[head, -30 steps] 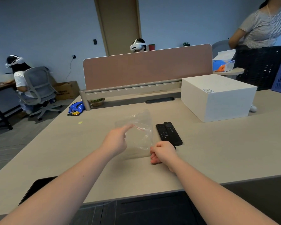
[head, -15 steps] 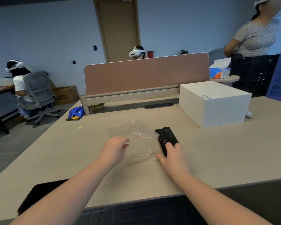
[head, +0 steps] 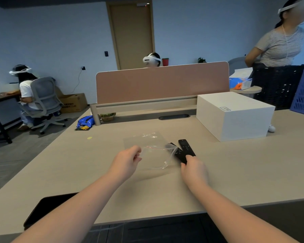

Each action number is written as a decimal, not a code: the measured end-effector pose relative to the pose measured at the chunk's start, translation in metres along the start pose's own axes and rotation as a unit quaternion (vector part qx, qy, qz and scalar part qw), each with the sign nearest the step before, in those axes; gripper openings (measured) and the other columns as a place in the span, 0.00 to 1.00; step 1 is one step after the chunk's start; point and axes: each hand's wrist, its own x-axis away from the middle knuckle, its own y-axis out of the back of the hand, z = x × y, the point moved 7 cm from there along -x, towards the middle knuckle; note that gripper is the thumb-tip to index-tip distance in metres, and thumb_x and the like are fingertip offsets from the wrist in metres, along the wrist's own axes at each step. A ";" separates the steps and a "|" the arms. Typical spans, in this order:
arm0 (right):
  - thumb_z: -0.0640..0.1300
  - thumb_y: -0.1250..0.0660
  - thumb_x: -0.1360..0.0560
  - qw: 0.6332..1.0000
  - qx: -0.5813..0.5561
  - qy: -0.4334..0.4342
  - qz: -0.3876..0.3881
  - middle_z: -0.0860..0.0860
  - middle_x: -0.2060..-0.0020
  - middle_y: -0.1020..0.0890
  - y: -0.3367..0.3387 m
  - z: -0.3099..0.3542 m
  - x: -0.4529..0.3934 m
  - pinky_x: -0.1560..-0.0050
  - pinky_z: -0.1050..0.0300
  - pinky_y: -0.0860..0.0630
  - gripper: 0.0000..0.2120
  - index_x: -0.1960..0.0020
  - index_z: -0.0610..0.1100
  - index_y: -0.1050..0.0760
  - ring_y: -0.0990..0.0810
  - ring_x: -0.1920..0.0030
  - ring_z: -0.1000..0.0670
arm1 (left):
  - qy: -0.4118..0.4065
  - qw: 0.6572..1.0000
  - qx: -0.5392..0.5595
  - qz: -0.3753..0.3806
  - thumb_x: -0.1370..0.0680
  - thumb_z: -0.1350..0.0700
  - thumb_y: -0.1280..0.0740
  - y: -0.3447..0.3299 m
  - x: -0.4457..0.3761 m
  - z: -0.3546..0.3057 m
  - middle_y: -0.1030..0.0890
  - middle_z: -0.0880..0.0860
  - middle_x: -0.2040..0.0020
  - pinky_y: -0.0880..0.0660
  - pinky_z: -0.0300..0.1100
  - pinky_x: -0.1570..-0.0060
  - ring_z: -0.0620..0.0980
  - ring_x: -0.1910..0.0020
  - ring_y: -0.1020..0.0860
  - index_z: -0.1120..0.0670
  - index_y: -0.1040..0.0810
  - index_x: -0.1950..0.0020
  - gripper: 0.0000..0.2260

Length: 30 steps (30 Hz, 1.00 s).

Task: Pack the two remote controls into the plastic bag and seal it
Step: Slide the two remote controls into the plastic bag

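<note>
A clear plastic bag (head: 147, 142) lies on the beige table (head: 235, 169), its mouth with a thin red seal line facing me and gaping wide. My left hand (head: 125, 162) pinches the left edge of that mouth. Two black remote controls (head: 183, 149) lie side by side just right of the bag. The left remote's far end is behind the bag's rim. My right hand (head: 194, 170) grips the near ends of both remotes, thumb on top.
A white box (head: 233, 116) stands at the back right, a pink divider (head: 161, 83) behind it. A dark tablet (head: 46, 209) lies at the near left edge. A blue packet (head: 85, 121) sits far left. A person stands at the right; others sit beyond.
My left hand took the bag's mouth edge and pulled it wide. My right hand moved from beside the bag onto the remotes and closed around their near ends.
</note>
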 end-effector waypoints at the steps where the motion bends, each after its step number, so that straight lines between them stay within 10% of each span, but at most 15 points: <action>1: 0.45 0.39 0.23 1.000 -0.021 -0.003 -0.009 0.43 0.51 0.20 0.004 0.001 -0.001 0.60 0.54 0.31 0.07 0.56 0.42 0.27 0.22 0.52 0.40 | 0.005 1.000 -0.001 0.003 0.25 0.61 0.34 -0.001 -0.001 0.001 0.18 0.57 0.52 0.26 0.47 0.52 0.59 0.51 0.21 0.58 0.26 0.46 0.08; 12: 0.44 0.35 0.24 0.950 -0.270 0.008 -0.156 0.43 0.54 0.17 0.078 0.030 0.011 0.54 0.54 0.28 0.12 0.44 0.41 0.20 0.21 0.52 0.43 | 0.056 0.998 -0.029 0.000 0.24 0.59 0.35 -0.003 -0.001 0.001 0.17 0.58 0.51 0.28 0.46 0.54 0.60 0.50 0.23 0.59 0.24 0.49 0.05; 18: 0.44 0.31 0.26 0.912 -0.393 0.036 -0.108 0.51 0.59 0.18 0.096 0.043 0.039 0.60 0.80 0.32 0.13 0.41 0.45 0.20 0.22 0.58 0.53 | 0.088 0.995 -0.055 -0.004 0.24 0.60 0.36 -0.002 0.002 0.006 0.17 0.59 0.53 0.30 0.44 0.58 0.60 0.50 0.23 0.59 0.21 0.53 0.05; 22: 0.45 0.30 0.27 0.933 -0.343 0.105 -0.027 0.51 0.56 0.16 0.086 0.055 0.053 0.50 0.62 0.25 0.13 0.42 0.46 0.20 0.19 0.53 0.51 | 0.150 0.988 -0.032 -0.015 0.25 0.59 0.35 0.002 -0.001 0.016 0.17 0.59 0.52 0.30 0.44 0.58 0.60 0.50 0.22 0.59 0.20 0.54 0.05; 30: 0.44 0.29 0.27 0.952 -0.267 0.149 0.018 0.57 0.57 0.18 0.081 0.051 0.062 0.46 0.61 0.24 0.13 0.43 0.45 0.19 0.19 0.52 0.52 | 0.220 0.974 0.017 -0.049 0.26 0.61 0.36 0.018 -0.004 0.036 0.16 0.60 0.56 0.28 0.43 0.60 0.61 0.54 0.21 0.58 0.19 0.57 0.06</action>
